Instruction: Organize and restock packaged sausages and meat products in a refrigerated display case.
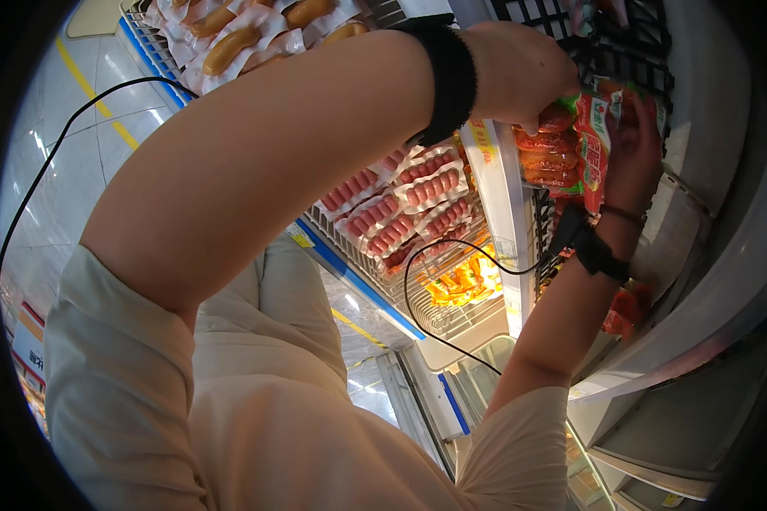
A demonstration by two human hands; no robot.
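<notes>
My left hand (524, 70) reaches across from the left, wearing a black wristband, its thumb and fingertips on the upper left side of a clear plastic packet of red sausages (550, 153). The packet has a red and green printed wrapper that bears writing. My right hand (633, 150) grips the packet from its right side, with a black strap and a thin bracelet at the wrist. Part of the right hand's fingers is hidden behind the wrapping. Both hands are over a black plastic shelf grid (633, 64) in a refrigerated display case.
A wire basket (351, 246) below holds several packs of small pink sausages (431, 185) and yellow-orange packets (466, 281). Larger vacuum-packed sausages (233, 48) lie at upper left. A white shelf edge (502, 191) divides the case. A black cable (415, 255) loops from my right wrist.
</notes>
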